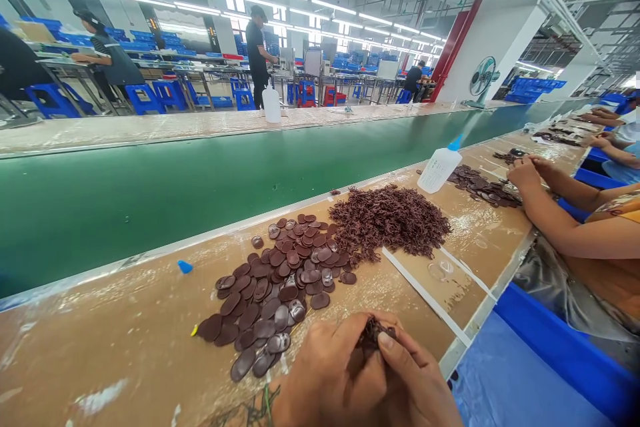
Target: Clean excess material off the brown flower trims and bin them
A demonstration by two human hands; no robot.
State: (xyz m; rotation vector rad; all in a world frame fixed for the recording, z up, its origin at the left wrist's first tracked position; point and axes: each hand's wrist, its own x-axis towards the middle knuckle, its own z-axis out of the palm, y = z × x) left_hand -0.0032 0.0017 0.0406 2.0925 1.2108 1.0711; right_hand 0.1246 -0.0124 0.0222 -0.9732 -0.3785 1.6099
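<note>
In the head view, the left hand (325,380) and the right hand (415,387) meet at the bottom edge of the frame, just over the near rim of the brown paper-covered counter (125,340). Their fingers (395,347) are closed narrowly around a small dark-brown tangled rubber piece (373,333), which sits pinched between both hands, thumbs pressed against it.

Just beyond the hands lies a spread of flat dark-brown oval rubber pads (280,280), many overlapping. Touching that spread on its far right side is a heap of small dark-brown stringy rubber scraps (390,217). Two thin white strips (425,297) lie on the counter near the heap. A small blue cap (185,267) rests apart on the left, near the green conveyor belt (150,193) that runs along the counter.

A white squeeze bottle with a blue tip (440,167) stands tilted past the heap. Further right, a co-worker's hand (523,173) rests at another pile of dark pads (480,187).
</note>
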